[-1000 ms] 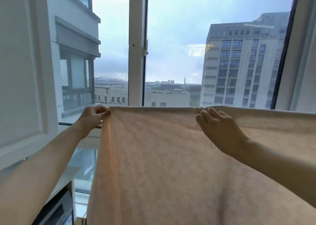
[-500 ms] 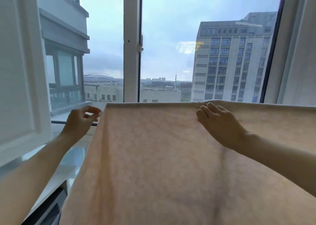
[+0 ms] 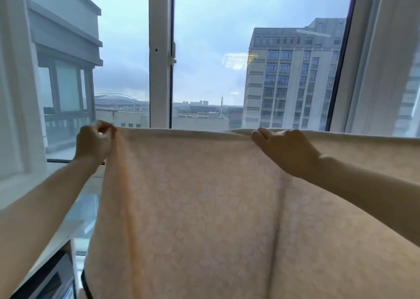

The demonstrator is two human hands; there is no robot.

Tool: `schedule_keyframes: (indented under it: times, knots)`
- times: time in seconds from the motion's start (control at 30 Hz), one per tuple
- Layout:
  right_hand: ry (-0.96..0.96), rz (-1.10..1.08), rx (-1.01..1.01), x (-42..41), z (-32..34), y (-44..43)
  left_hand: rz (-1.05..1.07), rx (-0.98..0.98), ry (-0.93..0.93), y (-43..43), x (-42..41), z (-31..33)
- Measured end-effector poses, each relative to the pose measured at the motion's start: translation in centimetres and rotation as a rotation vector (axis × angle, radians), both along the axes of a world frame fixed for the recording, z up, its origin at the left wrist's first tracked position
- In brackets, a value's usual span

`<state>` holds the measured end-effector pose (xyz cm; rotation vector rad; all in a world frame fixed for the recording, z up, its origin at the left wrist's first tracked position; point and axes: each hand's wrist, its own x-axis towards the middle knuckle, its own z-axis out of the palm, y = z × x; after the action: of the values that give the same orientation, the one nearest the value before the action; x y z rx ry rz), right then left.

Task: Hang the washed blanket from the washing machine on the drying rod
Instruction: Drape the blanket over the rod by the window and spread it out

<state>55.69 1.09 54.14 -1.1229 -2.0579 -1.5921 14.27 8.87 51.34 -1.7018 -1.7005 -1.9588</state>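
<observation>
A pale peach blanket (image 3: 200,207) with a faint flower pattern hangs in front of me, its top fold running straight across the view. The drying rod is hidden under that fold. My left hand (image 3: 94,141) pinches the blanket's top left corner with curled fingers. My right hand (image 3: 286,151) lies on the top edge near the middle, fingers curled over the fold and gripping it.
A large window (image 3: 227,48) with a white centre post (image 3: 159,55) stands just behind the blanket. A white wall and sill (image 3: 16,139) are at the left. A dark appliance (image 3: 52,278) sits at the lower left under a white ledge.
My left hand let go half a second ago and has now taken hold of the top left corner again. My right hand stayed on the top edge.
</observation>
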Motion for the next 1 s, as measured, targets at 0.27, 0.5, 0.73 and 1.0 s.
schedule_keyframes:
  times: [0.27,0.5,0.73,1.0]
  knots:
    - [0.116,0.077,0.096,-0.5,2.1,-2.3,0.034,0.018,-0.023,1.2,0.5,2.4]
    - [0.069,0.155,-0.019,0.6,-1.8,-0.3,-0.117,-0.119,-0.004,1.1,0.0,-1.2]
    - [0.125,0.145,-0.022,-2.9,1.6,1.2,-0.119,-0.079,0.101,0.1,0.2,-1.7]
    - [0.49,0.297,-0.359,-8.1,2.0,3.3,-0.221,-0.062,0.017,-2.0,0.2,-3.5]
